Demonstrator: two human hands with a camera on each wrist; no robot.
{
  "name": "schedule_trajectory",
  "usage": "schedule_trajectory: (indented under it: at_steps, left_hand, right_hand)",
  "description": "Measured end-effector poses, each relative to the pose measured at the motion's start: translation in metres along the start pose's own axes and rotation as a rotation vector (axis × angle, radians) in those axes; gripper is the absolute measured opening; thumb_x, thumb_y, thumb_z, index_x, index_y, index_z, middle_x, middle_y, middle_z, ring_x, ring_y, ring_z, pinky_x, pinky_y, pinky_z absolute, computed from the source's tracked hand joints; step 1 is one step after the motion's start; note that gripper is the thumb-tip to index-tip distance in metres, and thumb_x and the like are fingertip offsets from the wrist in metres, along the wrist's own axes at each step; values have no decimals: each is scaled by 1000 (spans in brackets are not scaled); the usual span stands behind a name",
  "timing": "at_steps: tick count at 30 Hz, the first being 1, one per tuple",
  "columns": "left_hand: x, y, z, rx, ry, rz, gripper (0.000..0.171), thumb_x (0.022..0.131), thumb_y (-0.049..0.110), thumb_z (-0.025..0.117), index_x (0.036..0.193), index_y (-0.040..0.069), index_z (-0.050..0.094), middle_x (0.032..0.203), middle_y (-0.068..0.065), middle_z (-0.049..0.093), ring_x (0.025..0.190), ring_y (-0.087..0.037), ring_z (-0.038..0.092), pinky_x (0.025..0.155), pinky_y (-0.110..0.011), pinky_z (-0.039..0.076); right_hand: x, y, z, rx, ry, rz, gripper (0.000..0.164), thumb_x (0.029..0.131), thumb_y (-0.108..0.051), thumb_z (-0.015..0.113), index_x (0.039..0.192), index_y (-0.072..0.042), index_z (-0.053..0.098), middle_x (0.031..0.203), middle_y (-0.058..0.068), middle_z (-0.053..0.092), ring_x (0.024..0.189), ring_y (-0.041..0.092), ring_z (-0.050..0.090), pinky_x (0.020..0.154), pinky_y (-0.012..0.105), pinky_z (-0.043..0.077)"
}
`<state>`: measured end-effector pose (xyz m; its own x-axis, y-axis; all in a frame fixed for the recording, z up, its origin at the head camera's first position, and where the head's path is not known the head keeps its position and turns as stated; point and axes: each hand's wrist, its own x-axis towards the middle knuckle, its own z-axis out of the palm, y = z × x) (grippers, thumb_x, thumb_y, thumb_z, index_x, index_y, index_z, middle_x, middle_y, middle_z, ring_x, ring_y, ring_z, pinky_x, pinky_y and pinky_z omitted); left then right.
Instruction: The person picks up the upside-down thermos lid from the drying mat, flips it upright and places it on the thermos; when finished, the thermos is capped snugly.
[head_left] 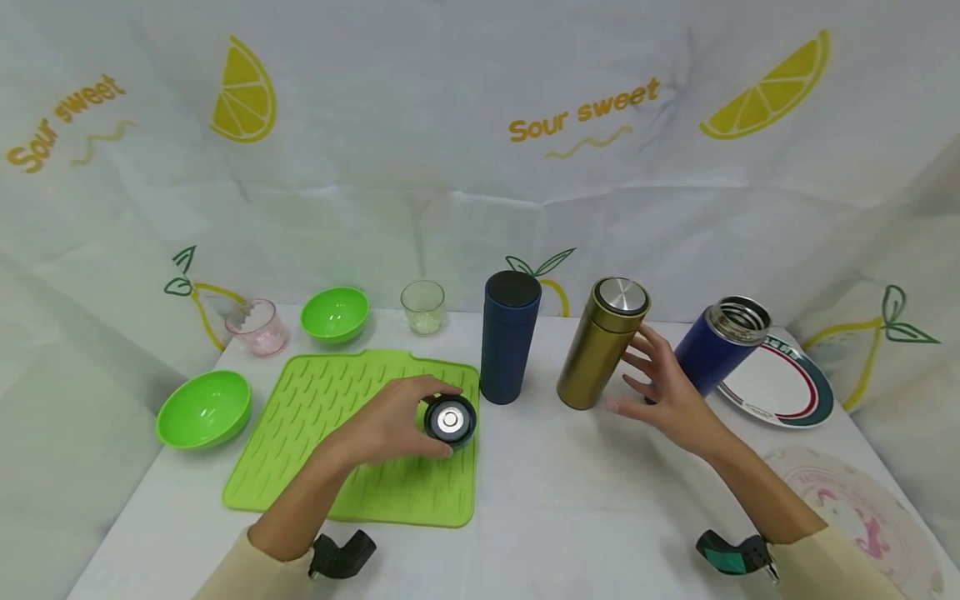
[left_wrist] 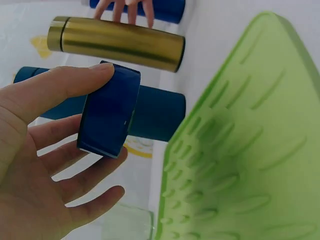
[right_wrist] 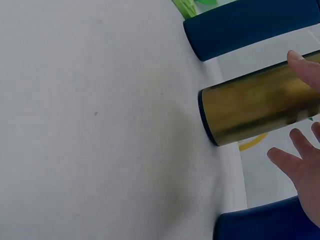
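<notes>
My left hand (head_left: 384, 423) pinches a blue thermos lid (left_wrist: 111, 112) between thumb and fingers, above the green drying mat (head_left: 300, 450). The lid's underside, dark with a silvery centre, faces up in the head view. My right hand (head_left: 675, 400), fingers spread, is between a gold thermos (head_left: 596, 354) and a blue thermos without a lid (head_left: 708, 350). Its fingertips are close to the gold thermos's side; whether they touch it I cannot tell. The gold thermos stands with its silver-topped lid on. A dark blue thermos (head_left: 510, 346) stands left of it, also capped.
Along the left and back are two green bowls (head_left: 204, 410) (head_left: 335, 315), a pinkish glass (head_left: 258, 329) and a clear glass (head_left: 423, 308). A rimmed plate (head_left: 813, 396) lies behind the lidless thermos at right. A printed round mat (head_left: 862, 508) lies at front right.
</notes>
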<state>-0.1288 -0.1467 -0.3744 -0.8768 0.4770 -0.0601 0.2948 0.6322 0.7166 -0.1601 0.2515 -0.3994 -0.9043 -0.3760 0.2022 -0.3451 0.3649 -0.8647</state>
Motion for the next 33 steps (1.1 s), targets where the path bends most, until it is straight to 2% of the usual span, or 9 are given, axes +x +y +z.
schedule_trajectory:
  at_steps: [3, 5, 8, 12, 16, 20, 26, 30, 33]
  left_hand:
    - [3, 5, -1, -25, 23, 15, 71, 72, 17, 91, 137, 11, 63, 130, 0, 69, 120, -22, 62, 103, -44, 53]
    - [4, 8, -1, -59, 45, 24, 70, 72, 15, 91, 136, 11, 61, 128, 0, 69, 119, -22, 63, 103, -44, 54]
    - [6, 12, 1, -108, 80, 57, 68, 72, 13, 90, 133, 12, 61, 124, 0, 70, 116, -21, 65, 102, -41, 55]
    - [11, 18, 5, -157, 111, 110, 64, 72, 13, 90, 129, 13, 61, 123, -1, 70, 114, -21, 66, 100, -38, 56]
    - [17, 27, 12, -185, 123, 141, 64, 71, 14, 90, 128, 14, 62, 123, -1, 71, 111, -20, 66, 95, -36, 58]
    - [25, 41, 20, -209, 138, 180, 63, 71, 14, 90, 128, 15, 63, 120, 2, 72, 106, -14, 65, 95, -33, 58]
    - [35, 55, 23, -200, 206, 295, 64, 71, 13, 91, 128, 14, 62, 123, 1, 65, 105, -12, 64, 95, -33, 59]
    - [36, 56, 24, -201, 208, 302, 63, 72, 12, 91, 129, 13, 64, 124, 0, 66, 109, -13, 65, 95, -29, 59]
    - [35, 55, 25, -209, 198, 298, 63, 73, 12, 90, 130, 13, 65, 125, -2, 67, 109, -14, 67, 96, -29, 59]
  right_hand:
    - [-10, 0, 2, 8, 21, -14, 116, 83, 5, 79, 164, -29, 4, 165, 28, 17, 140, -8, 42, 102, 6, 45]
    - [-16, 0, 5, 16, 36, -17, 114, 83, 5, 79, 164, -27, 6, 164, 27, 19, 133, -16, 42, 101, 6, 45]
    - [-23, -1, 10, 25, 50, -20, 106, 84, 6, 78, 163, -19, 12, 159, 17, 32, 130, -15, 48, 100, 7, 48]
    - [-29, -6, 20, 55, 56, -36, 82, 85, 8, 76, 152, -2, 31, 142, 0, 49, 121, -7, 60, 95, 13, 56]
    - [-26, -18, 34, 102, 15, -101, 61, 86, 10, 73, 140, 8, 45, 134, 0, 58, 116, 0, 66, 92, 18, 59]
    - [-14, -32, 48, 134, -26, -173, 55, 87, 10, 72, 138, 7, 52, 133, -2, 61, 116, 5, 67, 93, 22, 60]
    - [2, -47, 61, 158, -54, -214, 52, 89, 9, 70, 138, 3, 57, 132, -13, 61, 113, 6, 70, 93, 28, 62]
    - [5, -50, 65, 211, -68, -216, 50, 88, 11, 70, 136, 8, 57, 133, -13, 60, 110, 6, 71, 90, 27, 63]
    - [6, -50, 68, 252, -82, -211, 49, 87, 12, 70, 134, 6, 60, 133, -10, 59, 109, 8, 72, 89, 26, 63]
